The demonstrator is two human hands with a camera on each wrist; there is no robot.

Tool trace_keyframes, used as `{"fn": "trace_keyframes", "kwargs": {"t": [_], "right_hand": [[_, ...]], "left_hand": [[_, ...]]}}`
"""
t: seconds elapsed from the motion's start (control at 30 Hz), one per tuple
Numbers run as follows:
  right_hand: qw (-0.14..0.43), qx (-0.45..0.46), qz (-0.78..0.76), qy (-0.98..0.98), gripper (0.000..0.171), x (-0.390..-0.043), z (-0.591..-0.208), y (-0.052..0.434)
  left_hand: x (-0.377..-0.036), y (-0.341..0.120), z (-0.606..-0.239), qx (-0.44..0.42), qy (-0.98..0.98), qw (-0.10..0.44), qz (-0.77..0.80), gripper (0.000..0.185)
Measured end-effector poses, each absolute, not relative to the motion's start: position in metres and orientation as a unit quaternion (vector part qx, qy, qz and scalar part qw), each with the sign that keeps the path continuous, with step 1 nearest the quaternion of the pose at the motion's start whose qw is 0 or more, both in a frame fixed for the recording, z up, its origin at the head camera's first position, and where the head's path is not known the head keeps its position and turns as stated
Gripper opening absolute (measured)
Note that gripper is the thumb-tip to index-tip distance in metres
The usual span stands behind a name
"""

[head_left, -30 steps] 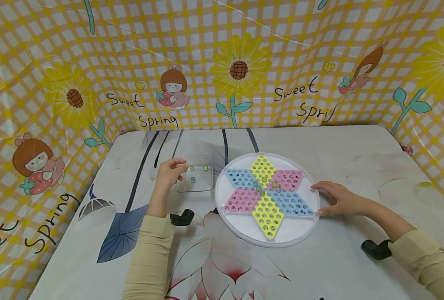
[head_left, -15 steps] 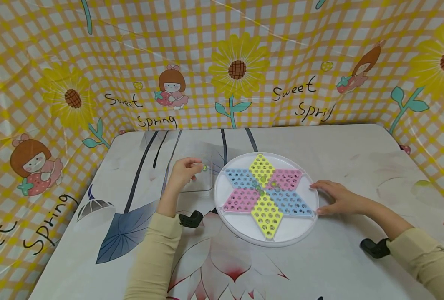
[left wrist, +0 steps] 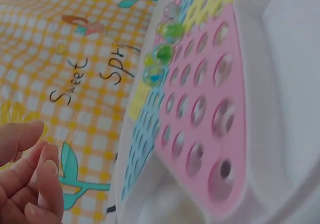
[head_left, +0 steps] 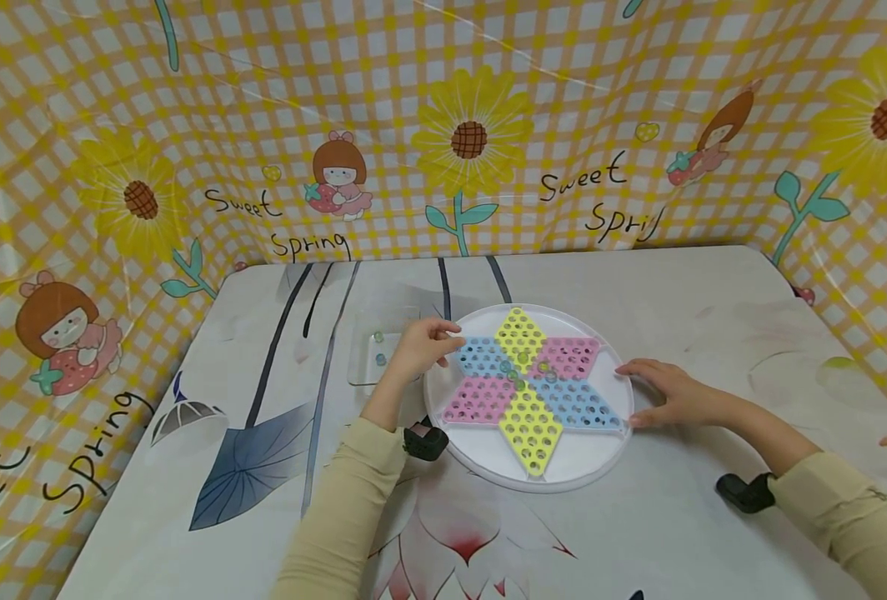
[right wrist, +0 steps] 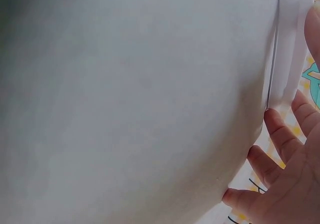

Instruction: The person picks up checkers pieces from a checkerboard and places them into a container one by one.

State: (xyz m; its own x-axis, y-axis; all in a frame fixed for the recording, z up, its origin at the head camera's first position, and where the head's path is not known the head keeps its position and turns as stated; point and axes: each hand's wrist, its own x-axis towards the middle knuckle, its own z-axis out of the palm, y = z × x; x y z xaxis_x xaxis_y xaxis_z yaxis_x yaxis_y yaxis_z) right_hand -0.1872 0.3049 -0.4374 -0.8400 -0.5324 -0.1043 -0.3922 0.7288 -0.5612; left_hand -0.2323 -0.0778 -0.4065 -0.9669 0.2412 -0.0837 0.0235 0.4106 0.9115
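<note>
From the head camera, the round white game board [head_left: 528, 400] with its six-pointed star of blue, pink and yellow holed diamonds lies on the table [head_left: 661, 533]. The left hand [head_left: 419, 350] hovers at the board's left rim, above the blue diamond there, with its fingers drawn together at the tips; whether they pinch a marble cannot be told from here. The right hand [head_left: 667, 393] rests against the board's right rim, fingers straight and spread. A small cluster of glass marbles [head_left: 522, 372] sits at the board's centre. Just left of the board stands a clear square tray [head_left: 374, 357] holding two marbles.

From the left wrist camera, the board [left wrist: 260, 99] fills the right side, seen steeply tilted, its pink diamond nearest. Green and yellow marbles [left wrist: 162, 52] sit in a short row near its centre. The left hand's fingers [left wrist: 47, 184] curl loosely at the lower left, apart from the board.

From the right wrist camera, the right hand's fingers [right wrist: 282, 136] lie along the board's white rim [right wrist: 287, 49], touching it.
</note>
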Motion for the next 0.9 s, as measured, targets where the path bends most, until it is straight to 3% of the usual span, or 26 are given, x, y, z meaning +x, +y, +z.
{"fn": "trace_keyframes", "kwargs": {"t": [0.47,0.9], "right_hand": [[0.128,-0.250,-0.269,0.921,0.068,-0.187,-0.438,0.306],[0.130,-0.245,-0.270,0.922,0.069,-0.185,-0.436,0.304]], "left_hand": [[-0.227,-0.038,-0.410,0.099,0.834,0.148,0.522,0.027],[-0.225,-0.022,-0.419,0.087,0.850,0.158,0.495,0.022]]}}
